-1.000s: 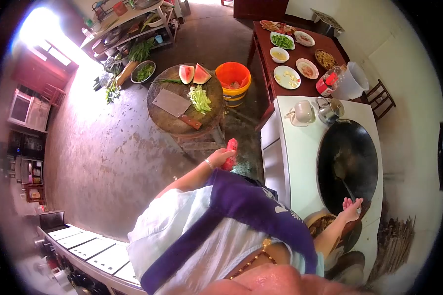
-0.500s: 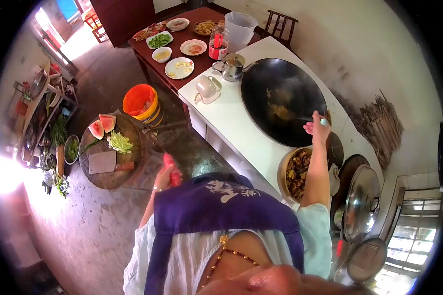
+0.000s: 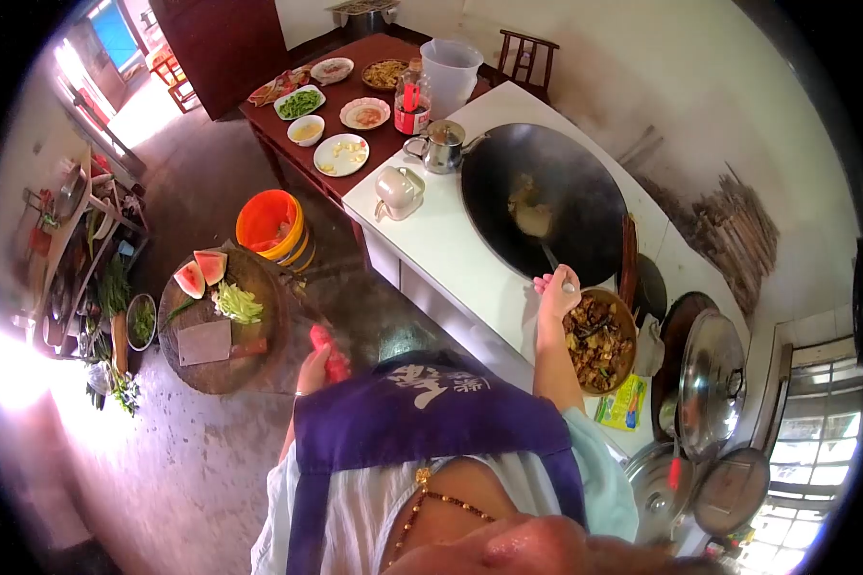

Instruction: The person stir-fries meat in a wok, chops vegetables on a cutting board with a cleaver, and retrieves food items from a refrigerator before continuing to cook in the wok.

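"Wok (image 3: pixel 494 168): what lies around it, read from the left?"

"At far left, a round block (image 3: pixel 222 376) bears melon wedges (image 3: pixel 190 280), a cleaver (image 3: pixel 204 343) and cut greens (image 3: pixel 237 303). Just beside it stands an orange bucket (image 3: pixel 256 222)."

"And the left hand (image 3: pixel 314 372)?"

"Its fingers are curled closely round a red item (image 3: pixel 329 349), held before the apron (image 3: pixel 431 422); what the item is cannot be told."

"What follows?"

"A cup (image 3: pixel 398 192) and a metal pot (image 3: pixel 444 147), both on the white counter (image 3: pixel 431 228). The wok is set at the same counter, right of centre, the pot near its rim."

"How is the right hand (image 3: pixel 556 295) placed?"

"At the wok's near rim, its fingers bent about the handle of a utensil (image 3: pixel 549 255), whose far end lies inside the wok. Just beyond the hand are a filled bowl (image 3: pixel 632 355), a packet (image 3: pixel 622 402) and, farther right, a metal lid (image 3: pixel 705 393)."
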Demonstrator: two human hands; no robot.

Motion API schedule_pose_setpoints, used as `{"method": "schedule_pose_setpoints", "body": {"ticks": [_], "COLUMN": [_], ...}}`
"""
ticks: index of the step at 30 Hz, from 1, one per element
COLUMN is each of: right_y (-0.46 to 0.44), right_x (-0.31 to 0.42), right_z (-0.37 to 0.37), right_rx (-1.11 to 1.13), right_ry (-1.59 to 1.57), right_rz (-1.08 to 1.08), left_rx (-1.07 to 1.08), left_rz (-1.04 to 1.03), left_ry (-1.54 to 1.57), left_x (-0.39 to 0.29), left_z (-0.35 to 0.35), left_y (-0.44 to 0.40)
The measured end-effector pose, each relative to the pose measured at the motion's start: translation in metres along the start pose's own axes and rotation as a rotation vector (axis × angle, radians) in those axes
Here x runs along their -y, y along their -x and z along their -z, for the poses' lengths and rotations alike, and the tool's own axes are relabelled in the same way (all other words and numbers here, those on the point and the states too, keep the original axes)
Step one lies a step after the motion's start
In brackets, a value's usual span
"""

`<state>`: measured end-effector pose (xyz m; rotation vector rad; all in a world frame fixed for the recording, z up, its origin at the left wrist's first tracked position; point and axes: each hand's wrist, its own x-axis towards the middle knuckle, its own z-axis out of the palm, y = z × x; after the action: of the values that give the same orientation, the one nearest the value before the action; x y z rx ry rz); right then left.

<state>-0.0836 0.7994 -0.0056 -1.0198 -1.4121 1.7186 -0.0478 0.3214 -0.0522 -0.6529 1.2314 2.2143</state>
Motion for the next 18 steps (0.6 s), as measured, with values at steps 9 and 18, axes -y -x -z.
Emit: {"method": "schedule_pose_setpoints", "body": {"ticks": [9,18], "right_y": [-0.009,0.082], "right_x": [0.080,0.004], "right_z": [-0.004,0.020], "right_rx": [0.455,0.682], "right_ry": [0.906,1.244], "right_rz": [0.655,0.711], "left_rx": [0.158,0.485], "left_rz": [0.012,0.294], "left_ry": [-0.166,-0.349], "left_x": [-0.025,-0.042], "left_z": [-0.004,-0.093], "left_y": [-0.018,-0.044]}}
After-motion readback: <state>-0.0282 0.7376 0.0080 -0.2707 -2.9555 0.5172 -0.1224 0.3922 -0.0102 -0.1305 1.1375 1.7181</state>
